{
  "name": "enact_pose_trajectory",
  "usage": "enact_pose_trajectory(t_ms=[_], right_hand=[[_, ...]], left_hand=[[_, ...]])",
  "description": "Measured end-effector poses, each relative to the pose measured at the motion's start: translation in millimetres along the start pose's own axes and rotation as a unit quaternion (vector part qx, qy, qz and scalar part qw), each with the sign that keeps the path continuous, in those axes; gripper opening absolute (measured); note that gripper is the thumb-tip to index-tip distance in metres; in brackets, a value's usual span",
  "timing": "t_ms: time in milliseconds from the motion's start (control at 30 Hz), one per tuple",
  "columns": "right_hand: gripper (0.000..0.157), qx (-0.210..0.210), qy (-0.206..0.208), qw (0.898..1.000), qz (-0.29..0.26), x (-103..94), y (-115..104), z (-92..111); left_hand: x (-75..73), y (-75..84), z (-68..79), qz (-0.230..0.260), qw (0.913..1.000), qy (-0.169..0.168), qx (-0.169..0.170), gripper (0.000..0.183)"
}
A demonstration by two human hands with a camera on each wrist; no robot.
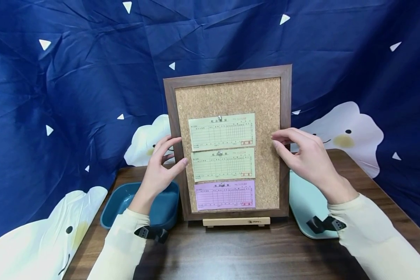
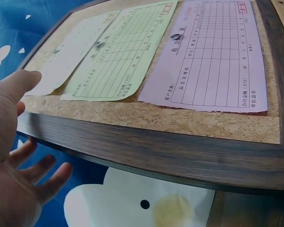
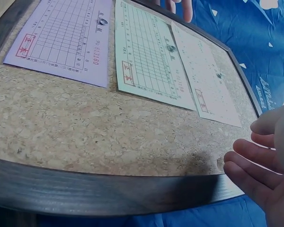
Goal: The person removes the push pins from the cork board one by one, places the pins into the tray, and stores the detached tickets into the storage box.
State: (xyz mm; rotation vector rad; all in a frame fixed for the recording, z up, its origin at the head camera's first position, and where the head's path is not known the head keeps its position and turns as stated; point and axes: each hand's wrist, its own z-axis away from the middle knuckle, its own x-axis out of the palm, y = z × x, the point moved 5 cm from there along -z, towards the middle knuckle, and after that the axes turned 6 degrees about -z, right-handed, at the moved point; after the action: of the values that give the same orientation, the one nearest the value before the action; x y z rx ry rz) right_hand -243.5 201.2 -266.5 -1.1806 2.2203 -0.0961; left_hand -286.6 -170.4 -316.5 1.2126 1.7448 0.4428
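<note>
A brown-framed cork board (image 1: 266, 105) stands upright on the table. Pinned to it, one above another, are a pale green slip (image 1: 222, 132), a second green slip (image 1: 224, 165) and a purple slip (image 1: 225, 195), each with a pushpin at its top. Beside the board's left edge is my left hand (image 1: 162, 163), fingers spread, thumb in front of the frame; it grips nothing. Near the right edge my right hand (image 1: 302, 153) has its thumb and fingers apart, slightly bent, over the cork. Whether either hand touches the board I cannot tell.
A wooden stand (image 1: 236, 222) supports the board's base. At the left lies a dark teal tray (image 1: 106, 217), partly behind the left forearm. A pale mint tray (image 1: 302, 208) lies right, partly under the right arm. Blue patterned cloth (image 1: 73, 46) hangs behind the table (image 1: 238, 252).
</note>
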Motion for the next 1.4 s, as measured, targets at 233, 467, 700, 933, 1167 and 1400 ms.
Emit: enact_pose_trajectory(t_ms=[233,467,700,933,1167,1400], right_hand=[[0.019,0.005,-0.002,1.0,-0.004,2.8,-1.5,-5.4],[0.018,0.004,-0.009,1.0,0.002,6.3,-7.8,-15.2],[0.016,0.0,-0.019,1.0,-0.002,11.4,-9.1,-23.9],[0.017,-0.003,-0.02,1.0,-0.015,15.2,-8.7,-27.8],[0.017,0.001,-0.026,1.0,-0.01,18.1,-9.3,-29.7],[0.017,-0.009,-0.03,0.999,-0.02,21.4,-13.8,-34.3]], left_hand=[[1.2,0.7,-4.9,-0.017,0.9998,-0.007,-0.009,0.062],[2.6,4.2,-10.0,-0.029,0.9996,-0.001,-0.005,0.062],[2.3,6.5,-13.8,-0.028,0.9996,0.007,0.0,0.063],[3.3,8.2,-17.4,-0.032,0.9995,0.008,-0.001,0.063],[4.0,11.6,-22.3,-0.038,0.9993,0.004,-0.003,0.064],[4.6,14.1,-29.8,-0.045,0.9989,0.01,0.007,0.064]])
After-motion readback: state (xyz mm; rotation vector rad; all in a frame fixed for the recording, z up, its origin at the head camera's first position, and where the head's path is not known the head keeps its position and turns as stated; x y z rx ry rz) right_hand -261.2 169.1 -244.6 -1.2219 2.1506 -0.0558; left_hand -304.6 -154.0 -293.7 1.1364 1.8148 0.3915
